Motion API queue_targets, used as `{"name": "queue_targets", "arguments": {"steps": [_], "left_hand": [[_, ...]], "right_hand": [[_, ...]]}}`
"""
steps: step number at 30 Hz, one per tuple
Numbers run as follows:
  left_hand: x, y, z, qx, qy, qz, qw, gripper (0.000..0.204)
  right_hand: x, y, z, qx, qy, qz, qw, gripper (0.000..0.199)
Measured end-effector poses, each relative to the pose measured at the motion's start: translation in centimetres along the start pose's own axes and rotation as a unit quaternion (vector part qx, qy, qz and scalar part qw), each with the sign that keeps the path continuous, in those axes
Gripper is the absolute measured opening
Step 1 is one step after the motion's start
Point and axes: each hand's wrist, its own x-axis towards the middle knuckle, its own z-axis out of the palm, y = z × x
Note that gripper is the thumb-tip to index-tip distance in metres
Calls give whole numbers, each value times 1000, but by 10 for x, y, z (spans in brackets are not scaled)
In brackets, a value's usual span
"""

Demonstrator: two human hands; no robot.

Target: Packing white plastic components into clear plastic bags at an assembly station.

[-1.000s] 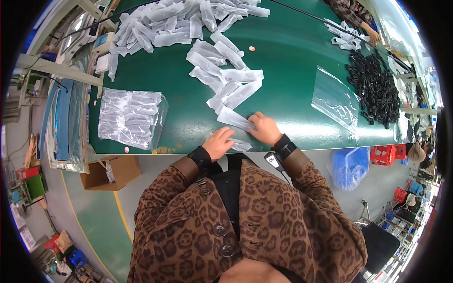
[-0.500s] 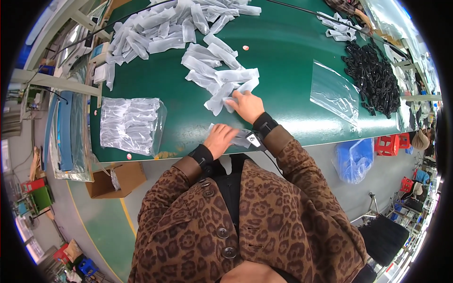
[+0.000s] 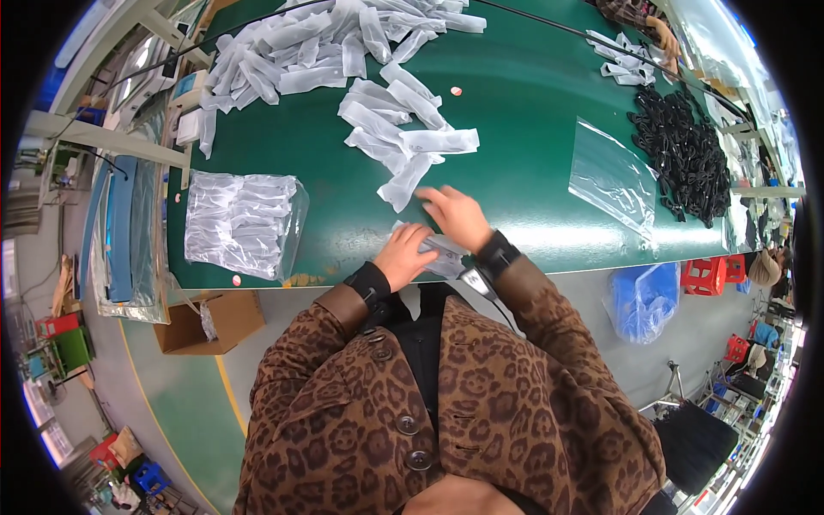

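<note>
My left hand (image 3: pixel 403 259) is closed on the near end of frosted white plastic sleeves (image 3: pixel 446 257) at the table's front edge. Just above them hovers my right hand (image 3: pixel 459 219), empty, with its index finger reaching out and the other fingers loosely bent. Close to its fingertips lies another frosted sleeve (image 3: pixel 403 184), the nearest of a short trail of such sleeves on the green table (image 3: pixel 515 172). Beside my right wrist is a small grey-and-white device (image 3: pixel 476 281) with a black cable, partly hidden.
A large heap of frosted sleeves (image 3: pixel 309 51) covers the far left. A clear bag packed with sleeves (image 3: pixel 240 223) lies at left. At right are a flat clear bag (image 3: pixel 611 172) and a pile of black cords (image 3: pixel 682 154). Another person's hand (image 3: pixel 663 39) shows at the far right.
My right hand has drawn back toward me from the trail, and the sleeve it touched is gone from there. The sleeves under my left hand show more fully.
</note>
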Motion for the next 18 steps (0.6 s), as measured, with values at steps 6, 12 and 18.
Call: {"name": "queue_targets", "arguments": {"steps": [6, 12, 18], "left_hand": [[-9, -2, -3, -29, -3, -27, 999, 52], [-16, -10, 3, -95, 14, -73, 993, 62], [-7, -11, 1, -85, 12, -86, 993, 72]], "right_hand": [[47, 11, 32, -209, -79, 97, 970, 16], [-8, 45, 7, -112, 30, 70, 991, 26], [-17, 37, 6, -15, 19, 5, 1000, 28]]}}
